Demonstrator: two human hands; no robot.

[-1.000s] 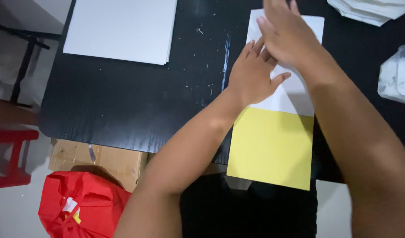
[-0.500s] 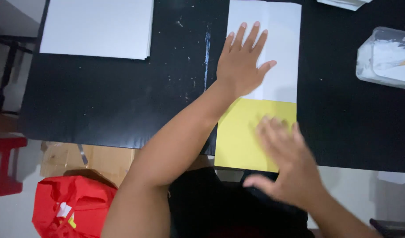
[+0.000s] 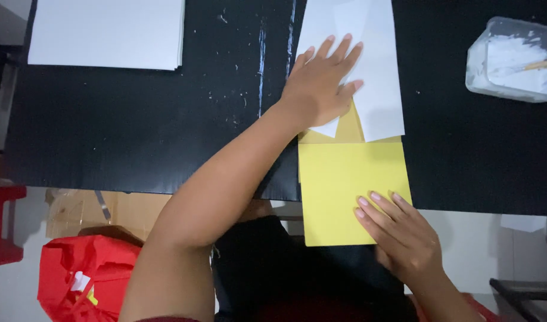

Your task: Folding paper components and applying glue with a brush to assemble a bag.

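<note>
A sheet of paper, yellow [image 3: 345,179] on one face and white [image 3: 378,71] on the other, lies folded on the black table [image 3: 136,131]. Its white flaps meet in a point over the yellow part. My left hand [image 3: 321,86] lies flat on the left white flap, fingers spread, pressing it down. My right hand [image 3: 398,229] rests its fingertips on the near right corner of the yellow part, which overhangs the table's front edge. Neither hand grips anything.
A stack of white sheets [image 3: 106,33] lies at the table's far left. A clear plastic tub [image 3: 512,56] with white paste and a stick stands far right. On the floor at the left are a red bag [image 3: 83,277] and a cardboard box [image 3: 95,209].
My right hand left the far end of the paper and came down to the near yellow corner. The white flaps now lie folded into a point. The left hand stayed on the paper.
</note>
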